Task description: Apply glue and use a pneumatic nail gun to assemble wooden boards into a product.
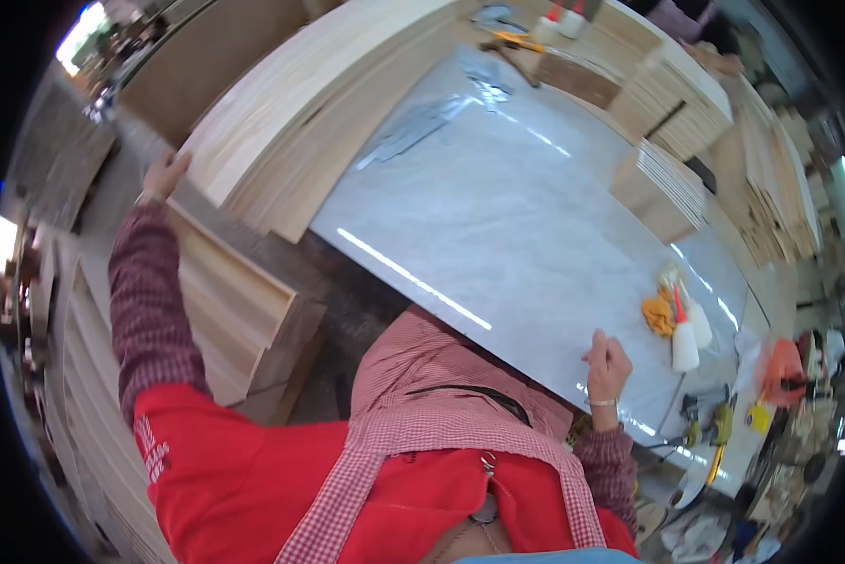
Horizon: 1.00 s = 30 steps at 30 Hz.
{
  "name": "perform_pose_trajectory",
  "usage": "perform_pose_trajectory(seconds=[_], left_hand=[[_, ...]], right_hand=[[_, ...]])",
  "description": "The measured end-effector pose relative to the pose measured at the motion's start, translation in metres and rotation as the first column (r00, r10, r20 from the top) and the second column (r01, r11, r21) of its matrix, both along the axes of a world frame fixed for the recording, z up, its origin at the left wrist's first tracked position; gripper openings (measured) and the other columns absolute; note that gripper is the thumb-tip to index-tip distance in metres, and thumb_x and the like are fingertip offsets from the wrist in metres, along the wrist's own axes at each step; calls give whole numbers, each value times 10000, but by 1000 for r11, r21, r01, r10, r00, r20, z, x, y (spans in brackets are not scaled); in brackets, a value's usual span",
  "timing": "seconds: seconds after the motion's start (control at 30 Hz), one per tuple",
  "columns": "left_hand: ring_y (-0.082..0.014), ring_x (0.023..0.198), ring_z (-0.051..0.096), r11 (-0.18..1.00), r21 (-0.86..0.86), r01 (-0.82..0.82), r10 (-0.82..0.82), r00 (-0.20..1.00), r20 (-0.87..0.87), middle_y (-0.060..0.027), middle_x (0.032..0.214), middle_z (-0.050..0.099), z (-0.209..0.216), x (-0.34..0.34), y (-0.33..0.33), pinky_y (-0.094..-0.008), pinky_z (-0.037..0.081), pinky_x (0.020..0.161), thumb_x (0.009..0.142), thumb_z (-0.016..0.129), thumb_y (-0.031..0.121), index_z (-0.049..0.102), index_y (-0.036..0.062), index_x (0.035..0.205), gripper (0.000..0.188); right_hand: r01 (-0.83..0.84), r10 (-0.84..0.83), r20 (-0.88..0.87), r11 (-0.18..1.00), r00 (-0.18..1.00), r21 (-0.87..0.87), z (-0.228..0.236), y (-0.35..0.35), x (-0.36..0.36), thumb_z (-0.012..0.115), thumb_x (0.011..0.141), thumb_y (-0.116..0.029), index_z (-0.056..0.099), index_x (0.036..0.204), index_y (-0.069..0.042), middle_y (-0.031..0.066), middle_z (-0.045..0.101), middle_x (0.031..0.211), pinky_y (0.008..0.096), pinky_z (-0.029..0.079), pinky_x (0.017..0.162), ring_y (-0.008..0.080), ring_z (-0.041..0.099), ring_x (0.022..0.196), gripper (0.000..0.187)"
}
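My left hand [166, 176] is stretched out to the far left, its fingers curled at the corner of a long pale wooden board [244, 141]. That board lies on top of a stack of similar boards along the left side of the table. My right hand [608, 367] is above the near right part of the shiny grey-white tabletop [497, 216]. Its fingers are curled in, and nothing shows in them. Closest to it on the right are a white glue bottle with a red tip [685, 346] and a crumpled orange cloth [659, 315].
Wooden trays or frames [225, 273] are stacked low at my left. Small panels [662, 188] stand on the table's right side, with more board stacks [676, 103] behind. A hammer [512, 61] lies at the far edge. Power tools [718, 423] lie at the near right.
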<state>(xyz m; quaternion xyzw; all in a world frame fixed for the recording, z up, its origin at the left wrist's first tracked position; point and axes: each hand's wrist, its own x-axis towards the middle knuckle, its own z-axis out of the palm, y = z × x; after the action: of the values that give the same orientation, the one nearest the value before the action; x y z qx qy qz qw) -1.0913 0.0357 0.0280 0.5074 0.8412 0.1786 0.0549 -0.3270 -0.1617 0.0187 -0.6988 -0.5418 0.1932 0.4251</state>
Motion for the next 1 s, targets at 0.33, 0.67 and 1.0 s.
perform_pose_trajectory(seconds=[0.33, 0.67, 1.0], left_hand=[[-171, 650, 531, 1000, 12, 2, -2, 999, 32, -49, 744, 619, 18, 41, -10, -285, 448, 644, 779, 622, 405, 625, -14, 834, 422], [-138, 683, 545, 979, 198, -56, -72, 810, 583, -65, 773, 592, 60, 133, -19, -237, 464, 605, 831, 603, 204, 594, -6, 917, 228], [-134, 737, 567, 918, 374, -131, -367, 74, 927, -91, 892, 593, 116, 240, -32, -230, 488, 665, 864, 546, 66, 553, -32, 1078, 236]], right_hand=[[-515, 484, -265, 856, 834, -57, 22, 100, -125, 583, 859, -88, 596, 918, -4, 46, 588, 751, 222, 470, 594, 122, 559, 641, 104], [-757, 248, -895, 639, 370, -137, 40, 196, -306, 603, 870, -184, 450, 1208, 14, 125, 579, 943, 282, 537, 673, 188, 603, 800, 420], [-501, 244, -970, 840, 7, 208, 91, 228, -260, 535, 896, -232, 554, 1090, -10, 90, 577, 861, 263, 508, 598, 147, 575, 720, 296]])
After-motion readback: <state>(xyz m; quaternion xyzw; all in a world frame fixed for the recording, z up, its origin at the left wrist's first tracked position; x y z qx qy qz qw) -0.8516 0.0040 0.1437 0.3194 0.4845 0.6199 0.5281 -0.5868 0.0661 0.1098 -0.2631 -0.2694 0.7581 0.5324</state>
